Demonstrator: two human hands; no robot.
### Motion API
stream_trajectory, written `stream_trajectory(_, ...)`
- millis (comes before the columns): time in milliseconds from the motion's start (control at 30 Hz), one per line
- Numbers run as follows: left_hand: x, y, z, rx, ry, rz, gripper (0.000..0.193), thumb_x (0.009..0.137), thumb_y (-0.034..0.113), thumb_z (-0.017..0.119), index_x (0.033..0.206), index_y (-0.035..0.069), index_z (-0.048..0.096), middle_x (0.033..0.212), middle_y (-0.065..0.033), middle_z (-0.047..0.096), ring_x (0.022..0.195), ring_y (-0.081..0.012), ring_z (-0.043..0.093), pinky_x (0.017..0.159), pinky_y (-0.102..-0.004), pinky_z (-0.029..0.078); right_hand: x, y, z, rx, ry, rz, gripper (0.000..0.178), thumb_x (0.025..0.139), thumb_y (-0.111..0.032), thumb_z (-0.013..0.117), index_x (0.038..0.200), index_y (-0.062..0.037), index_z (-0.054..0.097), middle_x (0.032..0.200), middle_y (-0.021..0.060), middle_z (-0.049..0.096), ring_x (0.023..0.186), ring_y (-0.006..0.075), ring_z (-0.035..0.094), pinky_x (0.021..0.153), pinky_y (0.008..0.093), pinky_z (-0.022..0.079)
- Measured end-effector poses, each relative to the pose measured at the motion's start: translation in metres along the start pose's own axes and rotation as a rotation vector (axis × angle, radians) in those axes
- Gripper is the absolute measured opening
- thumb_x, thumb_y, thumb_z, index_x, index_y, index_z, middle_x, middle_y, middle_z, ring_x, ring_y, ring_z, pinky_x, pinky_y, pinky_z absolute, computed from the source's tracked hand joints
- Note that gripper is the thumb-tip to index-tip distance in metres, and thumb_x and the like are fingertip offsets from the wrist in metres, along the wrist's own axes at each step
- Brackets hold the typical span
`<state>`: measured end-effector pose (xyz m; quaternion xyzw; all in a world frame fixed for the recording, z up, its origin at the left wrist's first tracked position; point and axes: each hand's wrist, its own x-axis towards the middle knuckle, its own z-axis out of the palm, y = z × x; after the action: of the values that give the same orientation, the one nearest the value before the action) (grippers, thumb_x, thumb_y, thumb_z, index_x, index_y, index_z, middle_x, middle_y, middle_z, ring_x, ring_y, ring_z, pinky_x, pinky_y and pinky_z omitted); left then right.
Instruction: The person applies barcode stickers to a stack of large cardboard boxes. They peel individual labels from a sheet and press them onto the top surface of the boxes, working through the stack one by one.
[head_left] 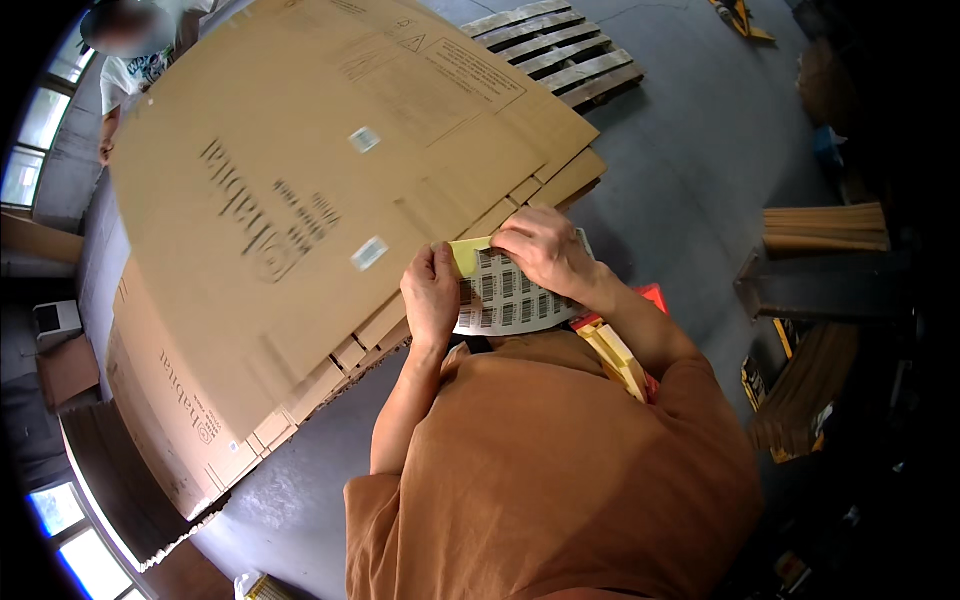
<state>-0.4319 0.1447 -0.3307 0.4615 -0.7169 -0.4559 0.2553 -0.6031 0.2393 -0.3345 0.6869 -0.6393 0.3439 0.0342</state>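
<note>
Both hands are at a sheet of barcode labels [510,300], held in front of my body at the near edge of a cardboard stack. The sheet is white with rows of black barcodes, and a bare yellowish strip shows along its top left. My left hand [432,292] pinches the sheet's left edge between thumb and fingers. My right hand [545,250] is closed at the top edge, fingers bent over the sheet; whether a loose label is between them is hidden. Two white labels [365,139] [370,253] are stuck on the large flat carton [300,110] beyond my hands.
Another person [135,75] stands at the carton's far left. A wooden pallet [560,50] lies on the grey floor at the back. To the right are a dark metal beam [830,285] and stacked cardboard [825,228]. A red and yellow thing [615,350] is by my right forearm.
</note>
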Motion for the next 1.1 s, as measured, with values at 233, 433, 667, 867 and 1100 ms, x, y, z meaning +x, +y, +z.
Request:
stream_trajectory(233,0.01,-0.007,-0.01,0.03,0.083,0.02,0.029,0.098,0.019,0.052,0.086,-0.005,0.061,0.066,-0.0193,0.06,0.058,-0.0282,0.058,0.059,-0.0383,0.046,0.046,0.012,-0.036,0.502,-0.006,0.139,0.007,0.086,-0.008,0.068,0.088,-0.0021,0.064,0.082,0.0095,0.065,0.072,0.0226,0.064,0.067,0.0341,0.051)
stream_trajectory(433,0.04,-0.008,0.001,0.03,-0.079,0.104,0.026,0.099,0.021,0.052,0.095,-0.002,0.064,0.074,-0.0211,0.064,0.065,-0.0349,0.062,0.063,-0.0404,0.048,0.145,0.112,-0.02,0.433,-0.397,0.335,0.017,0.093,-0.019,0.058,0.097,-0.0033,0.061,0.078,0.0055,0.063,0.068,0.0179,0.055,0.064,0.033,0.044)
stream_trajectory(667,0.108,-0.015,0.036,0.185,-0.215,0.398,0.022,0.096,0.017,0.055,0.096,-0.003,0.063,0.114,-0.0202,0.061,0.1,-0.0349,0.06,0.085,-0.0399,0.047,0.233,0.202,0.069,0.201,-0.801,0.164,0.015,0.088,-0.015,0.06,0.098,-0.0046,0.063,0.09,0.0108,0.066,0.085,0.0251,0.061,0.073,0.0386,0.046)
stream_trajectory(867,0.148,-0.021,0.049,0.277,-0.178,0.462,0.021,0.094,0.016,0.056,0.1,-0.004,0.062,0.127,-0.0186,0.055,0.113,-0.037,0.055,0.096,-0.0442,0.044,0.258,0.209,0.11,0.168,-0.971,0.124,0.017,0.084,-0.015,0.062,0.097,-0.0052,0.067,0.092,0.0108,0.069,0.085,0.0245,0.063,0.072,0.038,0.048)
stream_trajectory(1100,0.188,-0.025,0.068,0.401,-0.16,0.582,0.023,0.095,0.016,0.054,0.094,-0.005,0.062,0.136,-0.0207,0.05,0.126,-0.0376,0.048,0.101,-0.047,0.041,0.253,0.219,0.114,0.245,-0.951,0.119,0.018,0.085,-0.017,0.063,0.098,-0.005,0.066,0.092,0.0106,0.069,0.085,0.0248,0.063,0.073,0.0383,0.048)
